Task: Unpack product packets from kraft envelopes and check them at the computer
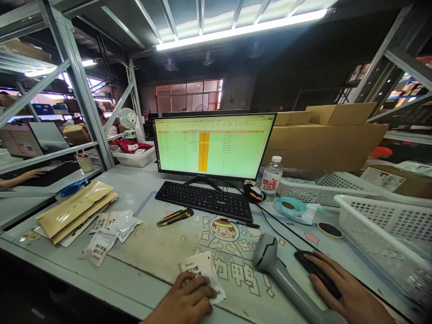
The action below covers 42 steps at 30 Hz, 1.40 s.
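Observation:
My left hand (191, 299) rests at the desk's front edge with its fingers curled over a small white packet (205, 270) printed with dark characters. My right hand (347, 292) is wrapped over a black computer mouse (317, 272). Between the two hands lies a grey barcode scanner (286, 279), its head pointing toward the monitor. A black keyboard (202, 198) sits below the lit monitor (216, 146), which displays a spreadsheet with an orange column. Several more white packets (111, 229) lie on the left, beside a stack of yellow padded envelopes (77, 209).
A yellow-black utility knife (175, 217) and a marker (239, 222) lie before the keyboard. A water bottle (272, 177), a tape roll (292, 208) and white plastic baskets (381, 234) stand right. Cardboard boxes (324, 144) rise behind. Another person's hand (32, 174) shows far left.

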{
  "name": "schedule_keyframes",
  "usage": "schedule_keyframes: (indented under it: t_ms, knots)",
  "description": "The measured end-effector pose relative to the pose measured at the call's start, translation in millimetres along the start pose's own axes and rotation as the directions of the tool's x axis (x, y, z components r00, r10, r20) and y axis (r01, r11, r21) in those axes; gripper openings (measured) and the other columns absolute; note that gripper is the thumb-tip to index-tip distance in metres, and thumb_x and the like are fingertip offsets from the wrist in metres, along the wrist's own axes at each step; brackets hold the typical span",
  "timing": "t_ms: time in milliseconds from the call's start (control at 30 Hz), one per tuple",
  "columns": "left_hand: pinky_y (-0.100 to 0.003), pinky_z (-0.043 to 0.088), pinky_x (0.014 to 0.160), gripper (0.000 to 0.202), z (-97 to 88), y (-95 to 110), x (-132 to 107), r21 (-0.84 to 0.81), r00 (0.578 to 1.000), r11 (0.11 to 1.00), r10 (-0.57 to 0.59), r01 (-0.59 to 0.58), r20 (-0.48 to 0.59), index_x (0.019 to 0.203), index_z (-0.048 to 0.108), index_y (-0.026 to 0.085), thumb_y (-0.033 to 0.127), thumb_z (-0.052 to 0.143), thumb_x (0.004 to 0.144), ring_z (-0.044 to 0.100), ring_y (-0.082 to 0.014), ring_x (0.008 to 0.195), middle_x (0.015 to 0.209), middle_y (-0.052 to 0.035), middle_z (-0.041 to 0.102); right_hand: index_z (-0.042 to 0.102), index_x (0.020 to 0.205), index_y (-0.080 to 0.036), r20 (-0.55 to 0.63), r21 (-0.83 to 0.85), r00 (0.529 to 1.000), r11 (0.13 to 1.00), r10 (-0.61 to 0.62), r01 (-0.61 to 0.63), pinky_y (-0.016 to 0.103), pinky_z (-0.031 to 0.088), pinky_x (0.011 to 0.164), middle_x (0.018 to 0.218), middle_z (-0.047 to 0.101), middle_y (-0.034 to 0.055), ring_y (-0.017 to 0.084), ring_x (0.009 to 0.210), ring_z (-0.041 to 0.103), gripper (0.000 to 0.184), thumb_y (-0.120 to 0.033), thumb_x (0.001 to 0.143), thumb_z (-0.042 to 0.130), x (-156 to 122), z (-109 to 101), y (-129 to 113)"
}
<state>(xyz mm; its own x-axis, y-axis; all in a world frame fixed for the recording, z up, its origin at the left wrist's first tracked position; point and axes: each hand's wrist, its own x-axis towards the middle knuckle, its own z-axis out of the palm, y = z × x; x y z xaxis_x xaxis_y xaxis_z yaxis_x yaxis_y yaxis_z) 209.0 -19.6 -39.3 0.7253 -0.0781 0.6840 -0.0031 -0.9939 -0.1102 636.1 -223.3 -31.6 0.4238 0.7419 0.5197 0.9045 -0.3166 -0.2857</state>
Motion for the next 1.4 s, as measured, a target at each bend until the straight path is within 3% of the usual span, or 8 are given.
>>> schedule_keyframes:
  t_ms: [300, 500, 633, 767, 867, 1033, 1233, 1400]
  knots:
    - [-0.033, 0.035, 0.112, 0.006, -8.5, 0, 2, -0.047, 0.981, 0.998, -0.029, 0.039, 0.193, 0.104, 0.064, 0.024, 0.023, 0.058, 0.106, 0.059, -0.0174, 0.131, 0.130, 0.0034, 0.074, 0.074, 0.126, -0.032, 0.029, -0.028, 1.000, 1.000, -0.001, 0.002, 0.051, 0.063, 0.099, 0.144, 0.066, 0.0078, 0.031, 0.121, 0.071, 0.053, -0.064, 0.093, 0.047, -2, -3, -6]
    - [-0.043, 0.041, 0.111, 0.049, -47.0, -3, 44, -0.259, 0.858, 0.943, -0.048, 0.207, 0.511, 0.123, 0.060, 0.024, 0.056, 0.075, 0.088, 0.061, -0.0282, 0.127, 0.135, -0.0034, 0.070, 0.071, 0.130, -0.029, -0.021, -0.069, 0.999, 0.997, 0.025, -0.026, 0.046, 0.063, 0.096, 0.144, 0.066, 0.0085, 0.029, 0.122, 0.069, 0.051, -0.058, 0.096, 0.045, -6, 3, -6]
    - [-0.043, 0.047, 0.103, 0.051, -63.1, -3, 77, -0.328, 0.802, 0.864, -0.134, 0.382, 0.582, 0.126, 0.061, 0.028, 0.052, 0.077, 0.084, 0.066, -0.0270, 0.112, 0.128, -0.0019, 0.071, 0.070, 0.131, -0.030, -0.026, -0.090, 0.999, 0.995, 0.045, -0.047, 0.046, 0.063, 0.096, 0.143, 0.065, 0.0087, 0.029, 0.122, 0.069, 0.049, -0.056, 0.098, 0.044, -7, 0, -11]
    - [-0.043, 0.050, 0.096, 0.044, -63.5, -19, 113, -0.354, 0.806, 0.840, -0.153, 0.411, 0.572, 0.124, 0.063, 0.025, 0.050, 0.070, 0.089, 0.068, -0.0293, 0.108, 0.122, -0.0051, 0.072, 0.069, 0.132, -0.028, -0.029, -0.082, 0.998, 0.995, 0.050, -0.052, 0.049, 0.060, 0.103, 0.144, 0.064, 0.0098, 0.030, 0.125, 0.067, 0.047, -0.052, 0.099, 0.045, -8, -2, -17]
    - [-0.040, 0.051, 0.095, 0.037, -46.9, -43, 139, -0.371, 0.831, 0.824, -0.197, 0.428, 0.520, 0.122, 0.065, 0.023, 0.050, 0.061, 0.097, 0.069, -0.0281, 0.110, 0.121, -0.0064, 0.074, 0.068, 0.133, -0.027, -0.029, -0.070, 0.998, 0.996, 0.052, -0.054, 0.049, 0.057, 0.107, 0.145, 0.063, 0.0098, 0.029, 0.128, 0.065, 0.046, -0.049, 0.100, 0.045, -9, -2, -18]
    - [-0.039, 0.052, 0.095, 0.032, 7.4, -85, 175, -0.260, 0.859, 0.879, -0.261, 0.400, 0.440, 0.117, 0.066, 0.020, 0.046, 0.061, 0.099, 0.068, -0.0268, 0.111, 0.119, -0.0076, 0.073, 0.067, 0.134, -0.028, -0.030, -0.079, 0.998, 0.996, 0.049, -0.051, 0.049, 0.057, 0.108, 0.147, 0.062, 0.0096, 0.029, 0.129, 0.064, 0.044, -0.046, 0.099, 0.047, -10, 1, -17]
    - [-0.045, 0.046, 0.112, 0.044, 60.8, -116, 194, -0.007, 0.840, 0.939, -0.303, 0.343, 0.450, 0.131, 0.062, 0.018, 0.039, 0.070, 0.094, 0.054, -0.0310, 0.134, 0.144, -0.0121, 0.061, 0.067, 0.134, -0.025, -0.030, -0.088, 0.999, 0.995, 0.040, -0.042, 0.051, 0.057, 0.107, 0.146, 0.062, 0.0118, 0.030, 0.127, 0.065, 0.045, -0.045, 0.099, 0.047, -9, -3, -22]
    - [-0.053, 0.033, 0.122, 0.063, 88.2, -135, 195, 0.052, 0.807, 0.915, -0.378, 0.400, 0.453, 0.145, 0.055, 0.018, 0.055, 0.067, 0.095, 0.037, -0.0356, 0.150, 0.160, -0.0139, 0.047, 0.066, 0.135, -0.022, -0.036, -0.081, 0.999, 0.996, 0.041, -0.044, 0.052, 0.053, 0.112, 0.146, 0.061, 0.0140, 0.031, 0.132, 0.061, 0.045, -0.043, 0.099, 0.047, -9, -5, -29]
